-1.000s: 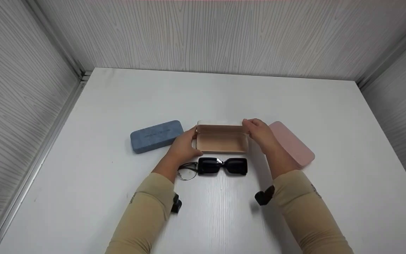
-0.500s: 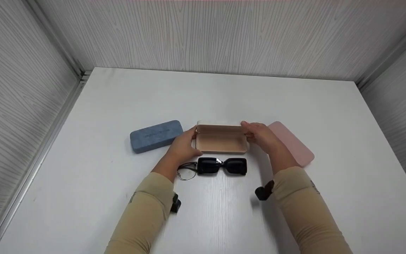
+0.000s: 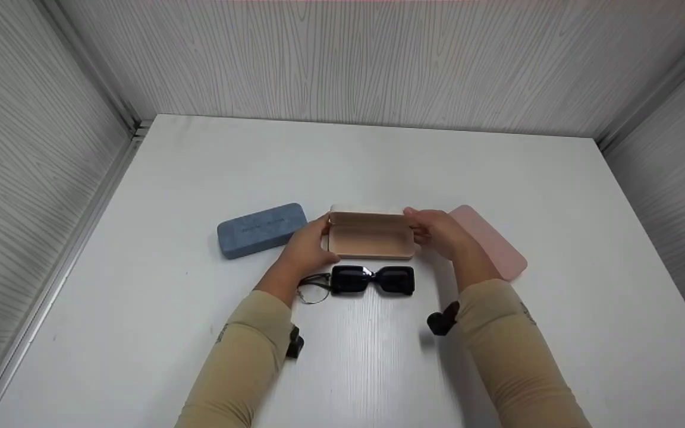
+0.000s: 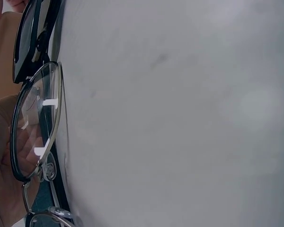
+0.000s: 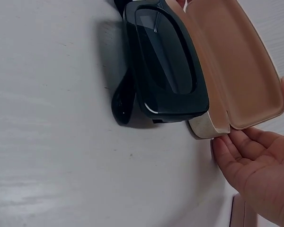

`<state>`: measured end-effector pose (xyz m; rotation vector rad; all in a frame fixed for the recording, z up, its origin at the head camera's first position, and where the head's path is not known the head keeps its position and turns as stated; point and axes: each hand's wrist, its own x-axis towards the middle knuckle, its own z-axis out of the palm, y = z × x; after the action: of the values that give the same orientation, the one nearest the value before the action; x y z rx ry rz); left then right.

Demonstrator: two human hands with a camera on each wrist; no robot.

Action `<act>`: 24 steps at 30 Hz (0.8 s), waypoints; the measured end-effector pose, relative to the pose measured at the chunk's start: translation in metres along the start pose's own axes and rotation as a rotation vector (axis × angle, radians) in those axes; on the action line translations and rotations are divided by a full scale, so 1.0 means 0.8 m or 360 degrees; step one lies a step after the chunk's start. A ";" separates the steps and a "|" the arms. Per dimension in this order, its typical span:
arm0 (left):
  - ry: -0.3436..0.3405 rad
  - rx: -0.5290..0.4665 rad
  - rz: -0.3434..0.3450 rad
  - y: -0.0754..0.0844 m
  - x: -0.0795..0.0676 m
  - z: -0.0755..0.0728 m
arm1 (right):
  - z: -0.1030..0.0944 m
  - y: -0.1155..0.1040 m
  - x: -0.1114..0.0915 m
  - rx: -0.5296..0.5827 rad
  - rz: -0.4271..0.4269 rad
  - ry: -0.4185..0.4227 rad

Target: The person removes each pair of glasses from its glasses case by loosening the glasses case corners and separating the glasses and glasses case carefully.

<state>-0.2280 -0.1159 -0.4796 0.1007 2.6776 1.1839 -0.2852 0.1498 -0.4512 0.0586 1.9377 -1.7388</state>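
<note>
Right hand [image 3: 442, 230] shifted; blue case [image 3: 261, 233] lettering [image 3: 263, 225] illegible.

Blue case [image 3: 262, 230], closed, lid lettering too small to read, lying aslant at left. Pink case [image 3: 500, 246], also aslant, at right, partly hidden. Black sunglasses [image 3: 349, 279], rectangular dark lenses, between the two and nearer the viewer. Clear-lensed eyeglasses [image 4: 37, 123], partly hidden, just beside the sunglasses' left end. White table [image 3: 366, 368]. Pale wood-grain rear panel [image 3: 342, 59].
</note>
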 end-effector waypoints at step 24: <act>-0.0050 -0.0004 -0.0019 0.002 -0.001 -0.002 | -0.014 0.013 -0.009 -0.0154 -0.0071 -0.0122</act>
<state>-0.2273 -0.1158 -0.4770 0.1019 2.6460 1.1721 -0.2793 0.1638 -0.4574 -0.0852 1.9774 -1.6481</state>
